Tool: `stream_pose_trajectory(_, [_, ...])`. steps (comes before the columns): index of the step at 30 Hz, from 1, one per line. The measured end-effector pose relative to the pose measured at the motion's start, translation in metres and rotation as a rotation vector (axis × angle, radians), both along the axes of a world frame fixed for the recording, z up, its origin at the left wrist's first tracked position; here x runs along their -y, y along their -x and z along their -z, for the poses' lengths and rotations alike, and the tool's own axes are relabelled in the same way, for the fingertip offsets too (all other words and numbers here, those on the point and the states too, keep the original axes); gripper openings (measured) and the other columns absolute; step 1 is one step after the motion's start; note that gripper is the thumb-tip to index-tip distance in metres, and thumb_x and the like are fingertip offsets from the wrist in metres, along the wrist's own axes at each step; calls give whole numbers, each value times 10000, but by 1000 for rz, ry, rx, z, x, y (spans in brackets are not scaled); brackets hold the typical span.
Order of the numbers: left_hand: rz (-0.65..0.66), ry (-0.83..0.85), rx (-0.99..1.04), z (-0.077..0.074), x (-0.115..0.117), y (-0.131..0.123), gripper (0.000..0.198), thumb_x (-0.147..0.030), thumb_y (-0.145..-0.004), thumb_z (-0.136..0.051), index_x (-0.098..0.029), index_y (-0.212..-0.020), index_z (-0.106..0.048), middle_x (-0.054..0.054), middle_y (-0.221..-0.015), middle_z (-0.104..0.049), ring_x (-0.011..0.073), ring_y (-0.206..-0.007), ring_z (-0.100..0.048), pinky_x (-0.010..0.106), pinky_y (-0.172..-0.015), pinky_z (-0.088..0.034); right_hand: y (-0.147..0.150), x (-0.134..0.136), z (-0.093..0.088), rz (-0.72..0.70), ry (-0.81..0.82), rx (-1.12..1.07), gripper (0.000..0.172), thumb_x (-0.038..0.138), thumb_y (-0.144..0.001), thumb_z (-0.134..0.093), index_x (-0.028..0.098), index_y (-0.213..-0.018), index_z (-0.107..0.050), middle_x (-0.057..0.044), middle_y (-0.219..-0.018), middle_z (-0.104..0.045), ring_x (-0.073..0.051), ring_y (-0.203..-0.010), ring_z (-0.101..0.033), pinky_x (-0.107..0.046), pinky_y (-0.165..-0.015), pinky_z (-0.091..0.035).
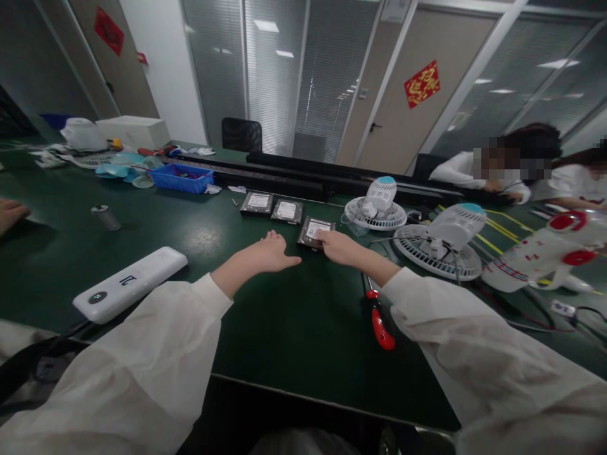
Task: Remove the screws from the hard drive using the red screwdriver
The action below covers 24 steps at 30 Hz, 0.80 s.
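Observation:
My right hand (337, 246) reaches forward and its fingers touch the near edge of a hard drive (317, 230) lying flat on the green table (294, 322). My left hand (270, 253) rests on the table just left of that drive, fingers stretched out and together, holding nothing. Two more hard drives (257, 203) (287, 211) lie further back to the left. A red-handled screwdriver (379, 316) lies on the table under my right forearm.
Two small white desk fans (379, 205) (443, 243) lie at the right, with a white and red toy robot (545, 249) beyond. A white device (128, 283) and a grey cylinder (107, 217) lie at left. A blue tray (183, 178) stands at the back. Other people sit far right; another person's hand (10, 213) shows at left.

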<state>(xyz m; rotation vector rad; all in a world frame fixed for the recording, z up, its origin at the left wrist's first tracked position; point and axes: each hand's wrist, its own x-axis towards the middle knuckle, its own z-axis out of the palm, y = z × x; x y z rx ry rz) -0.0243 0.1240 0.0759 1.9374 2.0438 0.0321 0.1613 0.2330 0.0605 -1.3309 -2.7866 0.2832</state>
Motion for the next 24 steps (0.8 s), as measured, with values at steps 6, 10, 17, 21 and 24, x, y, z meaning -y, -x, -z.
stream_pose_trajectory(6, [48,32,69,8,45,-3,996,-531,-870,-628,-75,-1620,-157,242,-1659,-137,362,-1544,-208,446,-1201,-333,-15,66,-6,-91,37,-73,440,143,-966,-468,73,-1380,-599,-211,-1519,-516,-333,-1431,-492,-503,-1231,-340])
stream_pose_trajectory(10, [120,-11,152,24,76,-6,990,-516,-876,-624,-82,-1627,-147,214,-1676,-121,334,-1560,-137,428,-1250,-250,-25,106,-7,-122,48,-86,515,167,-958,-457,51,-1454,-528,-190,-1575,-440,-334,-1494,-414,-550,-1269,-258])
stream_pose_trajectory(17, [167,-185,303,45,122,-18,850,-396,-886,-619,-95,-1599,-266,202,-1662,-216,331,-1541,-230,495,-1252,-270,-41,168,-3,-235,-1,-25,565,130,-958,-326,27,-1499,-453,-171,-1611,-396,-297,-1527,-363,-583,-1282,-219])
stream_pose_trajectory(21, [163,-236,363,60,145,-21,826,-357,-880,-624,-105,-1592,-288,197,-1643,-261,325,-1529,-260,520,-1248,-282,-51,199,-2,-284,-39,-16,585,127,-944,-305,19,-1500,-452,-169,-1612,-398,-303,-1525,-362,-582,-1278,-246])
stream_pose_trajectory(24, [166,-275,372,71,160,-22,820,-347,-869,-636,-151,-1592,-301,163,-1642,-284,319,-1520,-270,524,-1244,-295,-56,216,0,-309,-63,-32,604,101,-923,-299,9,-1501,-447,-175,-1596,-423,-308,-1519,-373,-585,-1270,-271])
